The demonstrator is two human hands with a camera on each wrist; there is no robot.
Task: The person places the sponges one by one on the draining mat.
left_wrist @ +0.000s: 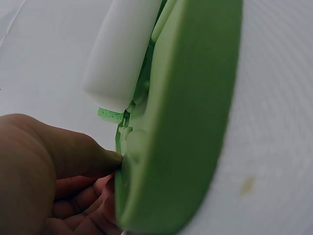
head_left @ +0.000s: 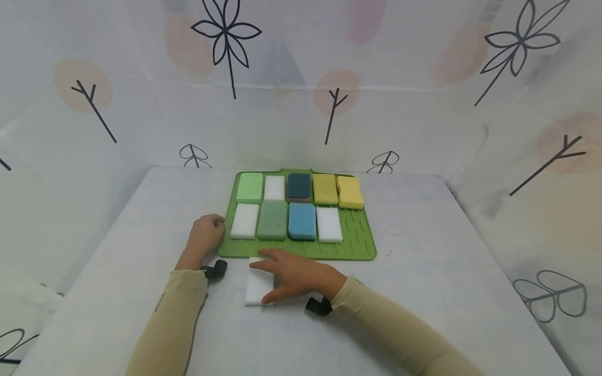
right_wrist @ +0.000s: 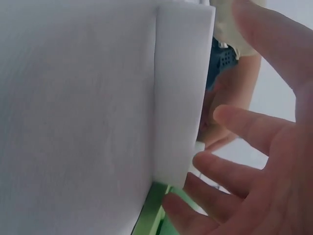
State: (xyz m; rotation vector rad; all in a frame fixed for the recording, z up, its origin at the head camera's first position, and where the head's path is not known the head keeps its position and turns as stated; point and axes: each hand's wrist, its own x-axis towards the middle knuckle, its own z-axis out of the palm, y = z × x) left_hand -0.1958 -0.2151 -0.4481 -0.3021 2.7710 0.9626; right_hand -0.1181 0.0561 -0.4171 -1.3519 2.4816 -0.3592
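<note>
A green ridged silicone mat [head_left: 357, 240] lies on the table, its rim raised. My left hand [head_left: 205, 236] pinches the mat's left edge, with the thumb [left_wrist: 105, 164] on the rim and the other fingers curled beside it. In front of the mat, a white sponge [head_left: 258, 292] lies flat on the table. Over this sponge is my right hand [head_left: 298, 274], fingers spread and thumb apart. The right wrist view shows the white block [right_wrist: 181, 93] beside the spread fingers [right_wrist: 230, 176], with none curled round it; whether a fingertip touches it I cannot tell.
Two rows of sponges stand on the mat: light green [head_left: 250, 188], white [head_left: 275, 188], dark blue [head_left: 298, 185], mustard [head_left: 325, 189] and yellow [head_left: 350, 193] behind; white [head_left: 244, 221], green [head_left: 272, 221], blue [head_left: 302, 221] and white [head_left: 329, 225] in front. A patterned cloth [head_left: 291, 120] hangs behind.
</note>
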